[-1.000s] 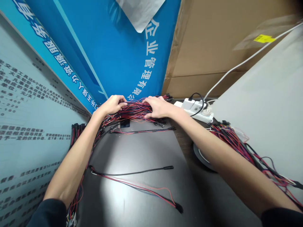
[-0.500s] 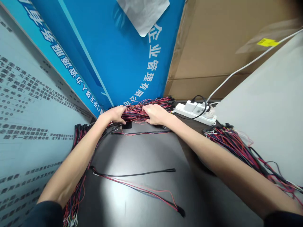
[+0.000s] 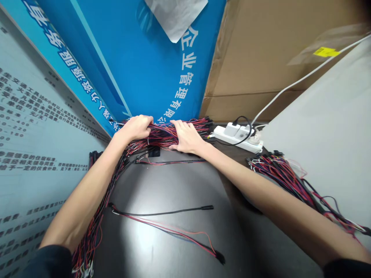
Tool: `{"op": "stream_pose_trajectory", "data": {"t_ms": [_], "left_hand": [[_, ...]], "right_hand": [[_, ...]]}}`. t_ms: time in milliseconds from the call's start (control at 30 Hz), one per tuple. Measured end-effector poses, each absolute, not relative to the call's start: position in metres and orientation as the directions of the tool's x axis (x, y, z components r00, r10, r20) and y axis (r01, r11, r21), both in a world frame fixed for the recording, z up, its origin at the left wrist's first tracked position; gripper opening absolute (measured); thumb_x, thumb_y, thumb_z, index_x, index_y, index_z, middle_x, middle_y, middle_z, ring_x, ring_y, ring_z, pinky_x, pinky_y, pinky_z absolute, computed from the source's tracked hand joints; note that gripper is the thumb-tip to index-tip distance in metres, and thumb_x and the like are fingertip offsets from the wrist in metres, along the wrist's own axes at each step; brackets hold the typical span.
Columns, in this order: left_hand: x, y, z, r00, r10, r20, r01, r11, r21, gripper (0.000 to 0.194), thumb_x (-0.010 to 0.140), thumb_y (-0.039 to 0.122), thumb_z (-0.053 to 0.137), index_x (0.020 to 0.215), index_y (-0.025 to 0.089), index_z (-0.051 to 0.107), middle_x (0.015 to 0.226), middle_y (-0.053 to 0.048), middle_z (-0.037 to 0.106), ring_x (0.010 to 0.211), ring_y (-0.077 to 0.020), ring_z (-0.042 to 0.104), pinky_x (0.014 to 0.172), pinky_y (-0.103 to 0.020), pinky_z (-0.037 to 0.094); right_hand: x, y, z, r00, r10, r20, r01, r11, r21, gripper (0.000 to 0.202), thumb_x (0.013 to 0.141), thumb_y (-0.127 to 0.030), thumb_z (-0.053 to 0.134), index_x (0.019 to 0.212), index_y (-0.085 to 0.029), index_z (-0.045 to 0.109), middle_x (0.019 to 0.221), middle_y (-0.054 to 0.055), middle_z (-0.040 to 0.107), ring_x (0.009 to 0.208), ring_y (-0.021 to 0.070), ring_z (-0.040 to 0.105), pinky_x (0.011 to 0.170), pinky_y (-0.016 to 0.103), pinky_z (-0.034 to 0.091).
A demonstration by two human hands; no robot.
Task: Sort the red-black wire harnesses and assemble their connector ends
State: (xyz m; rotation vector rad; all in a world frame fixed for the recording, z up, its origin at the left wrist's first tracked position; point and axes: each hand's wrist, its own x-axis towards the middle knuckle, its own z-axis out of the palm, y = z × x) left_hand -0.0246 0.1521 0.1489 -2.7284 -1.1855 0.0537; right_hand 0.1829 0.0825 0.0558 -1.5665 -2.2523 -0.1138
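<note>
Two bare hands reached to the far edge of a dark tabletop (image 3: 174, 193). The left hand (image 3: 137, 128) had its fingers curled tight around a thick bundle of red and black wires (image 3: 165, 135) lying against a blue banner (image 3: 139, 65). The right hand (image 3: 187, 138) pressed flat on the bundle, fingers spread. A white power strip (image 3: 240, 136) sat just right.

Wire bundle (image 3: 162, 135) now lifted, seemingly.
</note>
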Motion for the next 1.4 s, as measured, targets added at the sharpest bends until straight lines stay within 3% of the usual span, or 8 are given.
{"op": "stream_pose_trajectory", "data": {"t_ms": [233, 333, 433, 533, 800, 1067, 1267, 1400], "left_hand": [[-0.032, 0.168, 0.156, 0.679, 0.731, 0.070, 0.734, -0.678, -0.049, 0.025, 0.081, 0.016, 0.053, 0.101, 0.014, 0.068, 0.092, -0.012, 0.068, 0.085, -0.0233, 0.062, 0.077, -0.034, 0.044], [-0.040, 0.179, 0.141, 0.699, 0.714, -0.033, 0.714, -0.700, -0.024, 0.027, 0.087, 0.028, 0.053, 0.106, 0.014, 0.066, 0.099, -0.012, 0.069, 0.086, -0.0224, 0.063, 0.075, -0.032, 0.045], [-0.046, 0.183, 0.118, 0.700, 0.704, -0.120, 0.714, -0.696, 0.076, 0.045, 0.091, 0.050, 0.051, 0.110, 0.012, 0.063, 0.106, -0.014, 0.068, 0.091, -0.0238, 0.064, 0.077, -0.033, 0.046], [-0.046, 0.178, 0.097, 0.715, 0.687, -0.128, 0.698, -0.714, 0.061, 0.068, 0.075, 0.062, 0.069, 0.119, 0.010, 0.059, 0.117, -0.017, 0.065, 0.104, -0.0285, 0.062, 0.084, -0.033, 0.047], [-0.032, 0.176, 0.106, 0.677, 0.715, -0.174, 0.714, -0.695, -0.080, 0.031, 0.086, 0.033, 0.061, 0.109, 0.014, 0.067, 0.102, -0.012, 0.071, 0.091, -0.0242, 0.066, 0.077, -0.032, 0.046], [-0.038, 0.189, 0.136, 0.661, 0.717, -0.221, 0.724, -0.687, -0.060, 0.042, 0.082, 0.041, 0.066, 0.116, 0.014, 0.065, 0.101, -0.010, 0.070, 0.085, -0.0204, 0.064, 0.071, -0.028, 0.044], [-0.051, 0.195, 0.132, 0.669, 0.710, -0.222, 0.727, -0.686, -0.002, 0.073, 0.062, 0.048, 0.083, 0.124, 0.015, 0.060, 0.121, -0.012, 0.061, 0.103, -0.0232, 0.061, 0.082, -0.028, 0.046], [-0.050, 0.191, 0.137, 0.666, 0.717, -0.205, 0.740, -0.670, 0.059, 0.070, 0.064, 0.039, 0.081, 0.125, 0.013, 0.060, 0.120, -0.012, 0.061, 0.095, -0.0208, 0.061, 0.077, -0.027, 0.046]], "right_hand": [[0.189, 0.107, 0.062, -0.229, 0.942, 0.246, 0.927, 0.288, -0.241, 0.082, 0.080, -0.030, 0.074, 0.147, -0.005, 0.033, 0.124, 0.023, 0.062, 0.116, 0.0363, 0.058, 0.094, 0.045, 0.045], [0.197, 0.119, 0.065, -0.269, 0.945, 0.188, 0.904, 0.315, -0.290, 0.057, 0.083, -0.027, 0.071, 0.134, -0.008, 0.054, 0.121, 0.019, 0.066, 0.113, 0.0335, 0.062, 0.091, 0.041, 0.047], [0.201, 0.127, 0.065, -0.305, 0.938, 0.163, 0.891, 0.341, -0.298, 0.038, 0.084, -0.024, 0.069, 0.120, -0.012, 0.067, 0.123, 0.016, 0.066, 0.112, 0.0325, 0.063, 0.090, 0.040, 0.049], [0.201, 0.129, 0.063, -0.329, 0.928, 0.176, 0.889, 0.367, -0.272, 0.039, 0.085, -0.025, 0.067, 0.121, -0.011, 0.067, 0.121, 0.017, 0.066, 0.111, 0.0326, 0.062, 0.090, 0.041, 0.049], [0.215, 0.128, 0.064, -0.367, 0.916, 0.161, 0.889, 0.396, -0.228, 0.038, 0.085, -0.033, 0.069, 0.118, -0.014, 0.065, 0.118, 0.015, 0.061, 0.109, 0.0304, 0.058, 0.090, 0.039, 0.046], [0.220, 0.118, 0.082, -0.400, 0.909, 0.121, 0.893, 0.416, -0.170, 0.032, 0.097, -0.023, 0.047, 0.124, -0.014, 0.062, 0.121, 0.016, 0.061, 0.107, 0.0280, 0.059, 0.085, 0.036, 0.045], [0.214, 0.112, 0.094, -0.343, 0.934, 0.096, 0.933, 0.351, -0.084, 0.040, 0.089, -0.007, 0.042, 0.124, -0.013, 0.061, 0.126, 0.016, 0.062, 0.110, 0.0284, 0.060, 0.083, 0.036, 0.045], [0.214, 0.113, 0.099, -0.331, 0.936, 0.118, 0.938, 0.340, -0.068, 0.034, 0.090, -0.009, 0.042, 0.116, -0.013, 0.063, 0.123, 0.015, 0.063, 0.109, 0.0288, 0.061, 0.081, 0.036, 0.046]]}}
